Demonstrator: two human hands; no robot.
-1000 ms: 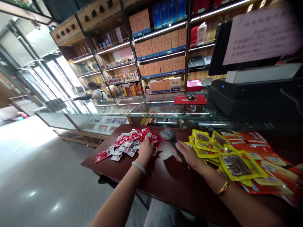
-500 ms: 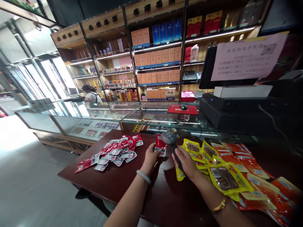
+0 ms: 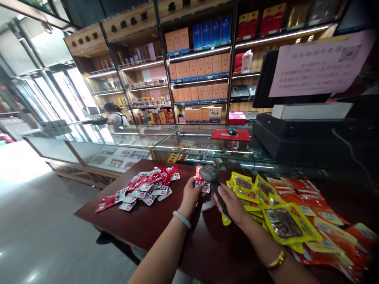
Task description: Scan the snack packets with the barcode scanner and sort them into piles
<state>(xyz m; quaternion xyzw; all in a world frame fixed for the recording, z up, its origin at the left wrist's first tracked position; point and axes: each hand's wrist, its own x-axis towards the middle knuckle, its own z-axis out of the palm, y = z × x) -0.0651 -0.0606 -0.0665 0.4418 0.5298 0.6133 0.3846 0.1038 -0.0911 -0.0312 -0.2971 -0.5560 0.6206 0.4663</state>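
My left hand (image 3: 192,194) pinches a small red-and-white snack packet (image 3: 204,186) by its left edge, just above the dark wooden table (image 3: 142,228). In my right hand (image 3: 232,203) is a black handheld barcode scanner (image 3: 211,172), its head over the packet and hiding part of it. Left of my hands lies a loose pile of similar red-and-white packets (image 3: 148,187). Beside my right hand are several yellow packets with a brown snack showing through clear windows (image 3: 282,223). Orange-red packets (image 3: 331,232) spread out beyond them on the right.
A glass display counter (image 3: 166,144) runs behind the table, with a computer mouse (image 3: 232,131) on a red mat (image 3: 219,134). A dark monitor bearing a pink paper sign (image 3: 316,71) stands at right. Boxed goods (image 3: 204,67) fill the shelves. Another person (image 3: 115,116) is behind the counter at far left.
The view has shifted slightly. The red light over the packet's top now shows brighter, and the blue light on the scanner head is no longer visible. Both hands keep their holds.
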